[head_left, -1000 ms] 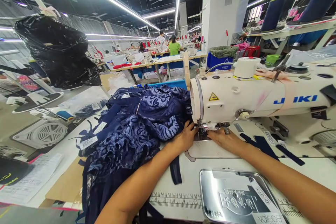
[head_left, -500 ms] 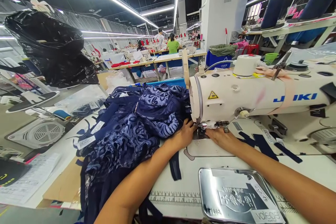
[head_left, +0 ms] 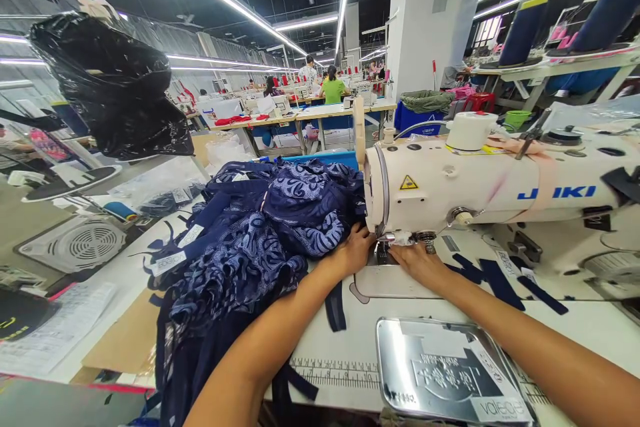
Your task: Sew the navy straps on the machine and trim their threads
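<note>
At the needle area of a white sewing machine (head_left: 450, 180), my left hand (head_left: 356, 248) is left of the presser foot (head_left: 383, 247), fingers bent over the edge of a navy lace garment (head_left: 300, 213). From the other side, my right hand (head_left: 415, 261) reaches in with its fingers together and tips close to the foot. Whatever lies under those fingertips is hidden. The garment is heaped left of the machine, with patterned lace, dark straps and white labels (head_left: 169, 263) showing.
A silver tin lid (head_left: 450, 373) lies on the table in front, over a printed ruler strip (head_left: 335, 373). Navy fabric strips (head_left: 503, 280) rest right of my right hand. A black plastic bag (head_left: 107, 87) hangs at left above papers (head_left: 65, 327). Other people sit and stand farther back.
The whole view has shifted slightly. Both hands keep nearly the same place beside the presser foot, and the garment heap looks much the same.
</note>
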A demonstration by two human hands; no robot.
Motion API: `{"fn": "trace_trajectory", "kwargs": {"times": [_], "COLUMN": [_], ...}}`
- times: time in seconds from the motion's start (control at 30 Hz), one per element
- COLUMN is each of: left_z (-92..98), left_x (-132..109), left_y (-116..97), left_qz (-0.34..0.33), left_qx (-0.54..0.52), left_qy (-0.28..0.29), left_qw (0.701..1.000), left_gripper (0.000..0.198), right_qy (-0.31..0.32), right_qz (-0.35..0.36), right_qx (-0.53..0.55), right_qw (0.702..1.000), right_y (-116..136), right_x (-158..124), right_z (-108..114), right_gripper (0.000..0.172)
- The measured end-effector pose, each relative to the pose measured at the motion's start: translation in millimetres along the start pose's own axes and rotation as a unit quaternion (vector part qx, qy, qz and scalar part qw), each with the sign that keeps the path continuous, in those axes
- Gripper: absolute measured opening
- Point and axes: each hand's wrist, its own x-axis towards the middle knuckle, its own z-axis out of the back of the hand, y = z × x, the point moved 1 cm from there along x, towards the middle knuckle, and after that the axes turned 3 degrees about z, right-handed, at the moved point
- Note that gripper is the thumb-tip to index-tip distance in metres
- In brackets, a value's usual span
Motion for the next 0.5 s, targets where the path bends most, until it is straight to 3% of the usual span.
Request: {"fn": "trace_trajectory", "kwargs": {"times": [0.17,0.3,0.4,0.5], "left_z": [12.8,46.5,79.2,96.9], "left_x": [-12,-53,-93,-128], "left_y": [-20,-41,-42,-33], "left_qz": [0.021,-0.001,0.014,0.004], "left_qx": [-0.027,-0.146,-0.256,-0.168], "left_qy": [0.038,0.086,0.038,-0.044], "left_qw": [0.999,0.986,0.966,0.985], "left_gripper": [0.05,0.053,0.04,0.023], "right_qy": [-0.007,0.004,0.008,0.006], "right_qz": [-0.036,-0.042,-0.042,-0.049], "right_qx": [0.01,0.019,0.019,0.023], "right_qw": [0.999,0.999,0.999,0.999], "right_y": [-2,-5,-7,-7], "right_x": [0,-1,-4,-4], "right_z": [-4,-8,-13,-16], "right_gripper": [0.03,0.027,0.029,0.03]}}
